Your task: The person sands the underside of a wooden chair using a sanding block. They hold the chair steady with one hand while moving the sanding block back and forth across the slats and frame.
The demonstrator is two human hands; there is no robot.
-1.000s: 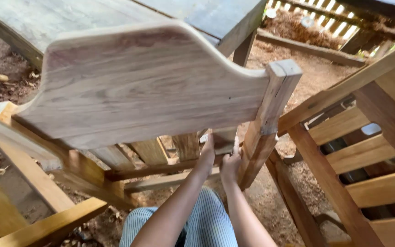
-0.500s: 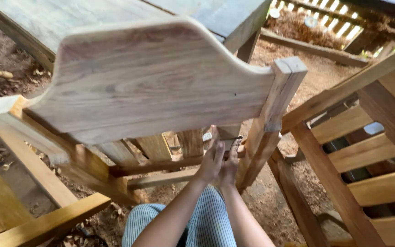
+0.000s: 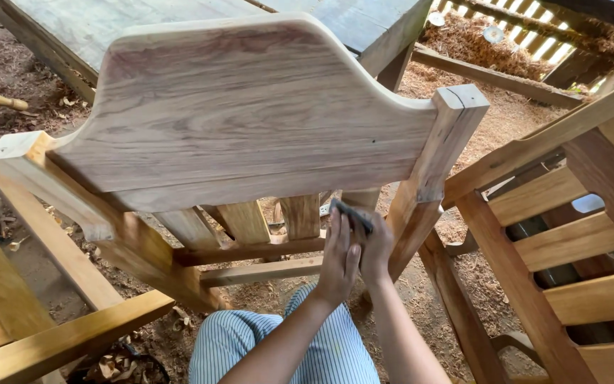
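Sawdust floor; both hands (image 3: 355, 250) press sanding pad (image 3: 352, 215) against chair slat (image 3: 361, 200)

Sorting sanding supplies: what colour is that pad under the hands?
Dark grey pad, seen in the head view.

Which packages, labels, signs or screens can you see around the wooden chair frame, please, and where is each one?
None in view: only bare wood, namely the unfinished chair back that both hands work on, a plank table behind it and slatted frames to the right.
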